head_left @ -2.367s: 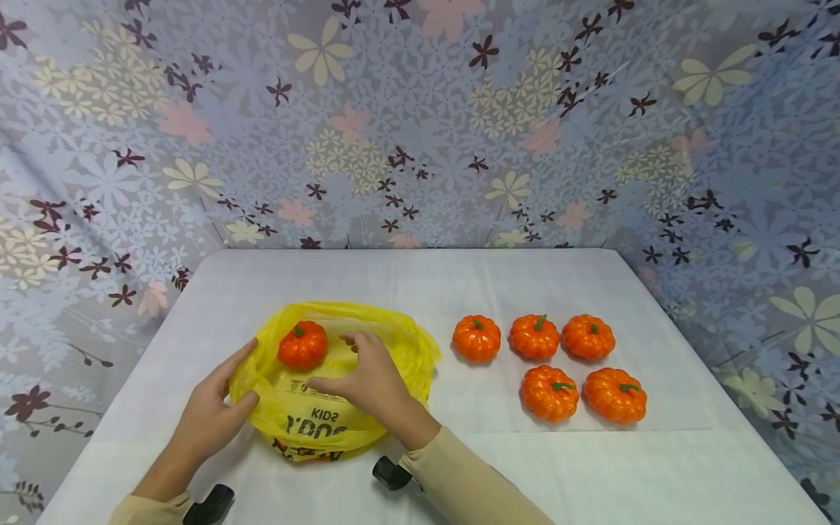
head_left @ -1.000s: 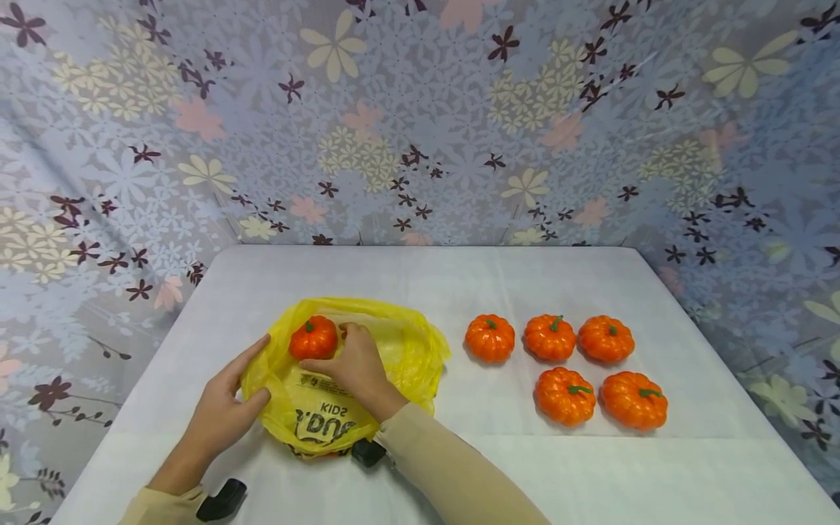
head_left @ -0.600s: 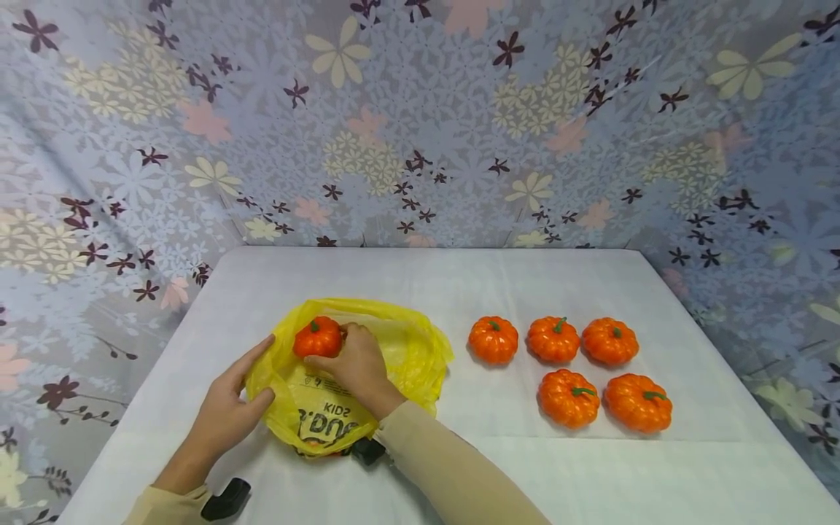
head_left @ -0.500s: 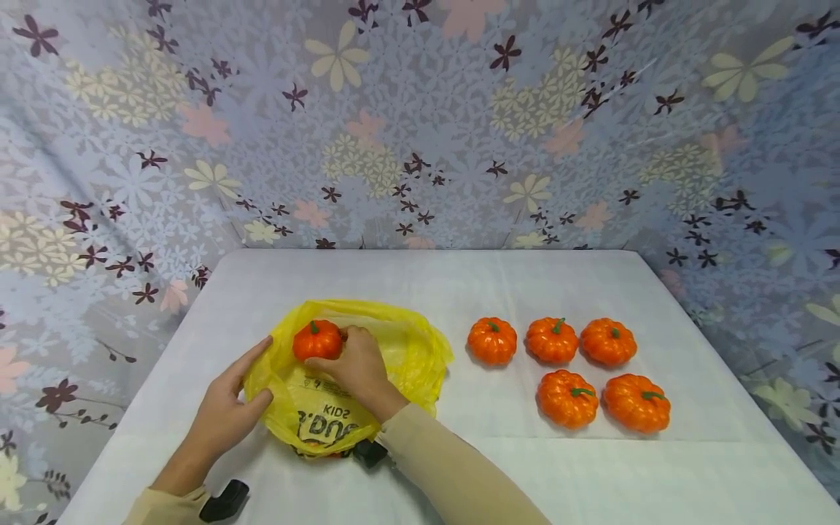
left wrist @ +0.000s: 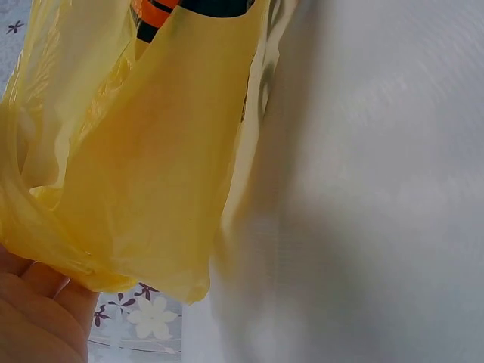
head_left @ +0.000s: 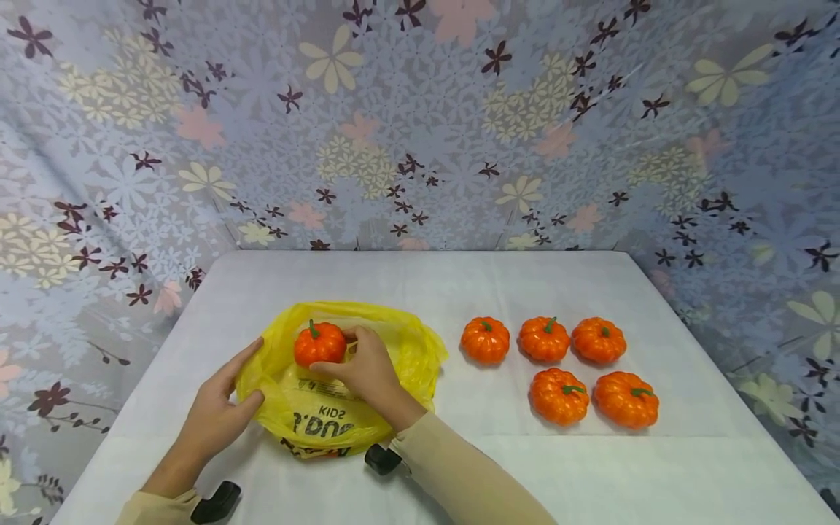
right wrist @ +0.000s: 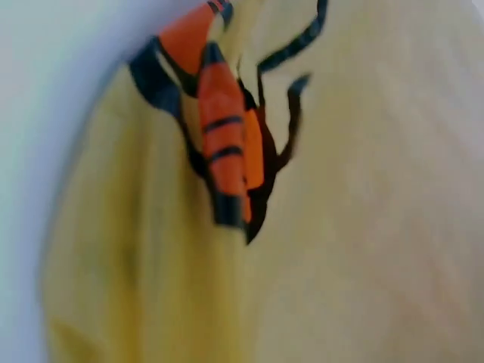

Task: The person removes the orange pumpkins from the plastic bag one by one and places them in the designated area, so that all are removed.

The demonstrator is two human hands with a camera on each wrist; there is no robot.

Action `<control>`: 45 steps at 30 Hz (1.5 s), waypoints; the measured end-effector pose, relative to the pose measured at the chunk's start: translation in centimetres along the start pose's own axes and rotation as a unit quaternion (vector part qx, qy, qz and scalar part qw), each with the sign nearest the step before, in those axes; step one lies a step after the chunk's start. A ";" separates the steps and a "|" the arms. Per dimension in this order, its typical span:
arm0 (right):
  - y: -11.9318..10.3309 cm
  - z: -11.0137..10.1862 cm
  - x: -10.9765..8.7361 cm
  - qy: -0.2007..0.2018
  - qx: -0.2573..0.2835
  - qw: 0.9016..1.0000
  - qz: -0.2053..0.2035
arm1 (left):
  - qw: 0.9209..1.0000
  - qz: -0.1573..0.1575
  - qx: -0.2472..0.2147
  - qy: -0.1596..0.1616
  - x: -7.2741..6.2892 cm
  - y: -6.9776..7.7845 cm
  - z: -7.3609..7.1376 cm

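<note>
In the head view, a small orange toy pumpkin (head_left: 319,344) with a green stem is within the mouth of a yellow plastic bag (head_left: 407,350). My right hand (head_left: 367,368) holds this pumpkin from its right side, thumb in front and fingers behind. At the bag's left side, my left hand (head_left: 223,401) rests with its fingers straight and spread against the plastic, thumb apart from them. The left wrist view has the fingers (left wrist: 45,302) of that hand by the bag's edge. Only the printed yellow plastic (right wrist: 363,189) fills the right wrist view; the hand is hidden there.
Several more orange pumpkins stand on the white table (head_left: 590,474) right of the bag: three in a back row, with one pumpkin (head_left: 485,340) nearest the bag, and two in front, including a pumpkin (head_left: 559,396). A floral curtain (head_left: 420,146) hangs behind the table.
My right hand has closed from a spread pose onto the pumpkin in the bag. The pumpkin looks slightly larger and raised now. My left hand stays at the bag's left side.
</note>
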State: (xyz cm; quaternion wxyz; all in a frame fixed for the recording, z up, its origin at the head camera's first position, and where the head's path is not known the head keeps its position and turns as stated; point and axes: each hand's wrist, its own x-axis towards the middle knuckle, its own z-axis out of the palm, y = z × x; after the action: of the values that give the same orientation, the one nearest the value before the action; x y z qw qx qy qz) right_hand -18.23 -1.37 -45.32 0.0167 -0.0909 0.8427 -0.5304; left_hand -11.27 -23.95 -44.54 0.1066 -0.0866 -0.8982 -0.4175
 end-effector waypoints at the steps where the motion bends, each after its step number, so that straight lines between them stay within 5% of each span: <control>1: 0.0 -0.2 -0.2 -0.001 0.001 1.000 -0.002 | 1.000 0.000 -0.001 -0.001 0.0 0.1 0.0; 21: -0.6 -5.4 -4.5 0.020 0.052 0.997 -0.062 | 1.000 0.003 0.011 0.000 -0.4 0.6 0.0; 45: 3.8 -13.6 -9.3 0.161 0.022 0.985 -0.057 | 1.000 -0.018 0.011 -0.015 -0.3 0.7 0.3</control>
State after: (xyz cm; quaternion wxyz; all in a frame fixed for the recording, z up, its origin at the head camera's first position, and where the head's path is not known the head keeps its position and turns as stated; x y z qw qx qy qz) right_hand -11.31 13.89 -43.39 -0.1471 -0.0516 0.8158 -0.5569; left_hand -10.82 -23.28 -44.33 0.0869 -0.0752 -0.9058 -0.4077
